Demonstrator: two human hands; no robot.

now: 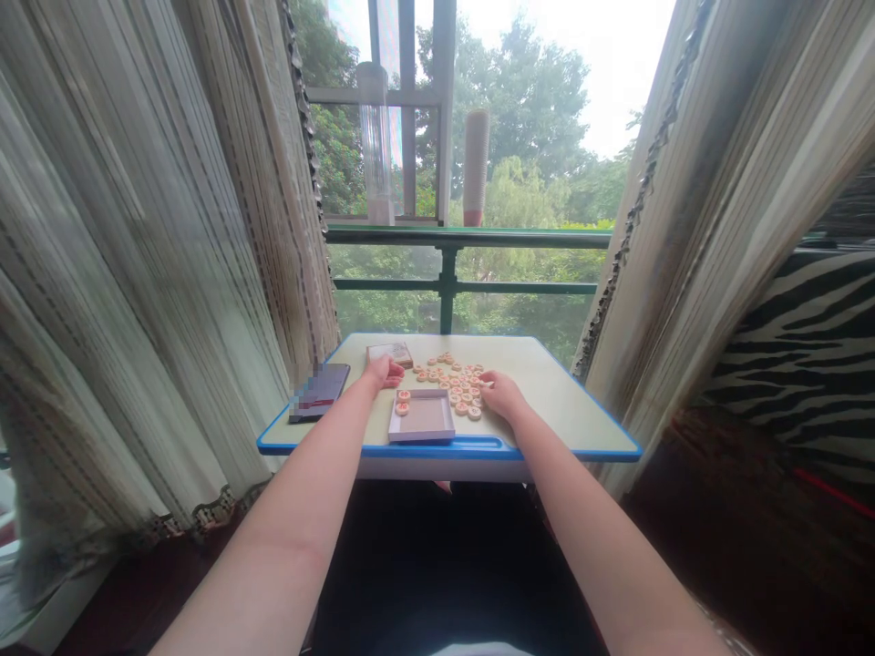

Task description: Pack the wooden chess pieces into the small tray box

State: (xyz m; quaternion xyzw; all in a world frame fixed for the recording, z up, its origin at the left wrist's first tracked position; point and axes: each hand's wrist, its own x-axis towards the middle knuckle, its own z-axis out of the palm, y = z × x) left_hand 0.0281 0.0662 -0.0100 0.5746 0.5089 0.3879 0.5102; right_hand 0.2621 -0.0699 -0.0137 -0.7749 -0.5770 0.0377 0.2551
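Round Chinese chess pieces [455,381] with red and dark characters lie in a loose cluster on the small table. In front of them stands a shallow open box [430,421], with two pieces [403,403] at its left side. My left hand [386,372] hovers behind that box's left corner, fingers apart, and nothing shows in it. Just beyond it is a flat printed box or lid [393,352], partly covered by the hand. At the cluster's right edge, my right hand [502,396] has its fingers curled together on a chess piece, mostly hidden by them.
A dark phone or tablet [321,394] lies at the table's left edge. The cream tabletop [561,410] has a blue rim. Behind it runs a green railing [478,239] with a clear tube [375,146] and a cup stack [476,169]. Curtains [170,228] hang alongside.
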